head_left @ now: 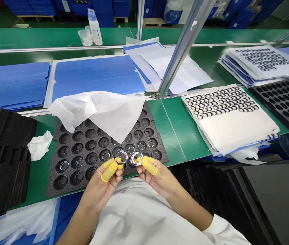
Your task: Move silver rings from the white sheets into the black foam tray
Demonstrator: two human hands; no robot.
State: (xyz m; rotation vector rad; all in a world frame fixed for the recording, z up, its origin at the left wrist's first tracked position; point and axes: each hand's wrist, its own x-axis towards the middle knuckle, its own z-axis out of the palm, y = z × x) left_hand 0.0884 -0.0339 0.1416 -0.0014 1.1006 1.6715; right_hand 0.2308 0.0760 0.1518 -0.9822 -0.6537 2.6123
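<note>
My left hand [109, 173], with yellow finger cots, pinches a thin shiny ring [121, 157] between thumb and finger. Close beside it, my right hand [150, 170], also in yellow cots, is closed on another shiny ring [134, 158], which looks thicker or doubled. Both rings are held up over the near edge of a dark grey foam tray [51, 185]. Rings sit in many of the tray's round pockets, such as this ring [64, 165]. A white sheet [120, 112] lies crumpled over the tray's far part and hides some pockets.
Stacked black foam trays [9, 153] stand at the left, near a crumpled white tissue [40, 145]. To the right, rows of rings lie on a white sheet stack [226, 131]. A metal post [185, 44] rises behind. Blue sheets [98, 76] and a white bottle [95, 30] are farther back.
</note>
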